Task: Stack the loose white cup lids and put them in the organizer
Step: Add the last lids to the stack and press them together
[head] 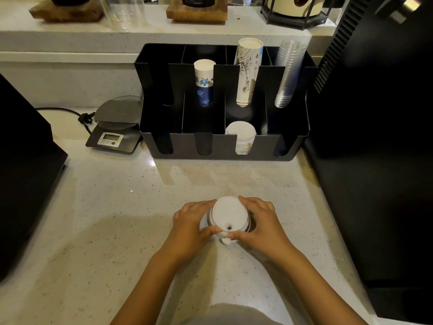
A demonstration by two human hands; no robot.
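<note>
Stack of white cup lids (228,215), round, top face up, with a small dark sip hole near its front edge and a small tab projecting below; it stands upright on the speckled table (105,219), well in front of the organizer. Black organizer (222,146), with 4 slotted compartments in each of 2 rows; a second stack of white lids (241,134) fills the front row's 3rd compartment from the left.

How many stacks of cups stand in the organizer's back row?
3: a short blue-printed paper stack second slot from left, a tall white paper stack third, clear plastic cups rightmost. The leftmost slot looks empty, though dark.
</note>
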